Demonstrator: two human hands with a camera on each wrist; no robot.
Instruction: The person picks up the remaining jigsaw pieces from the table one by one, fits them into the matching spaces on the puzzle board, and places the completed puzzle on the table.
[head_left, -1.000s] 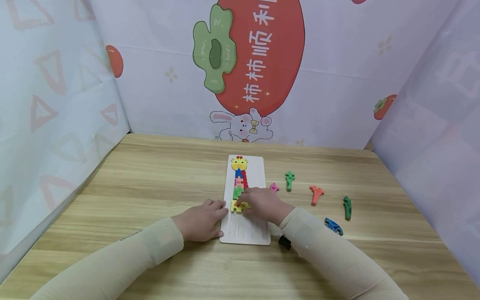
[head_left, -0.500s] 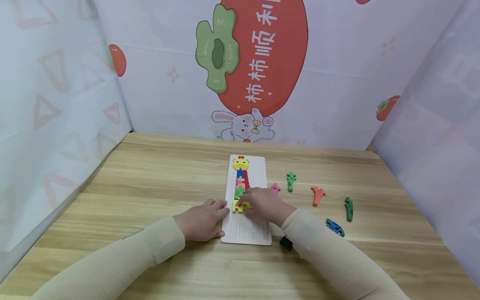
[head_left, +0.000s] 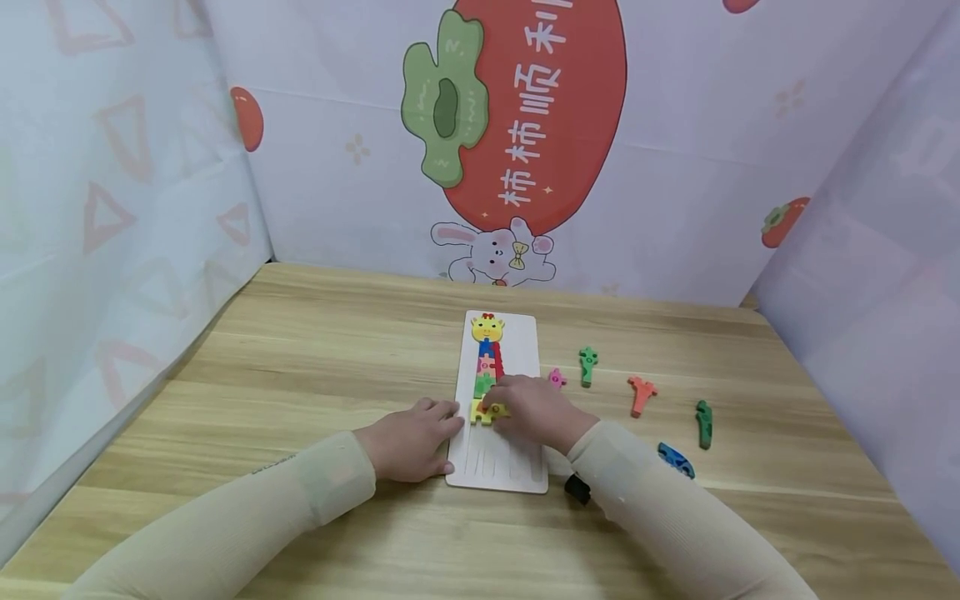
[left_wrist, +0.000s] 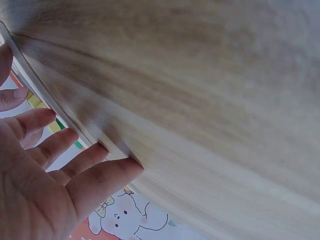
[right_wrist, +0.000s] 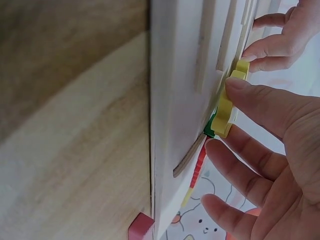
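A white puzzle board [head_left: 522,342] lies on the wooden table, with a giraffe's yellow head [head_left: 487,327] at its far end. Below the head run blue, pink, red and green neck pieces. My right hand [head_left: 543,410] pinches a yellow puzzle piece [right_wrist: 226,102] at the lower end of the neck, thumb on one side and fingertips on the other. Its fingers partly cover the piece in the head view. My left hand [head_left: 415,442] rests along the board's left edge, fingers spread, with fingertips and thumb at the rim.
Right of the board lie loose pieces: pink [head_left: 557,378], green [head_left: 588,367], orange [head_left: 641,395], dark green [head_left: 704,424] and blue [head_left: 677,460]. A small black object [head_left: 577,489] sits beside the right forearm. Printed cloth walls [head_left: 352,208] enclose the table.
The whole head view has shifted a little to the right. Both hands, the board and the pieces keep their places relative to one another.
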